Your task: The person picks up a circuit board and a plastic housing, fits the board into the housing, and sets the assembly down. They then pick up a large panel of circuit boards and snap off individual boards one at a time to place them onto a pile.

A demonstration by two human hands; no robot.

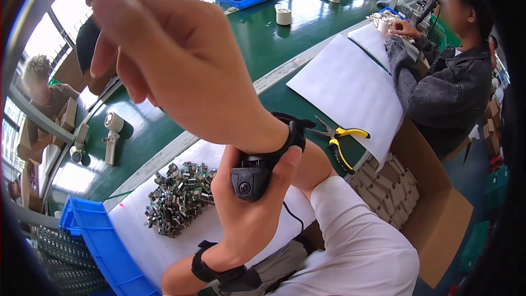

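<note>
**Left hand (245,223) pinching a little black camera (246,184)**

A white sheet (127,229) lies near, by a long green table (255,35). A person in a grey jacket (452,87) is on the right. The camera is small and boxy, with a round lens. It sits at the right wrist (269,141), between the left hand's thumb and fingers. The right hand (189,66) is curled; I can't tell if its tips touch.

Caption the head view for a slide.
Left hand grips the black camera on the right wrist, near piled circuit boards.

Bright windows (64,1) beyond green worktop (257,44)
</note>
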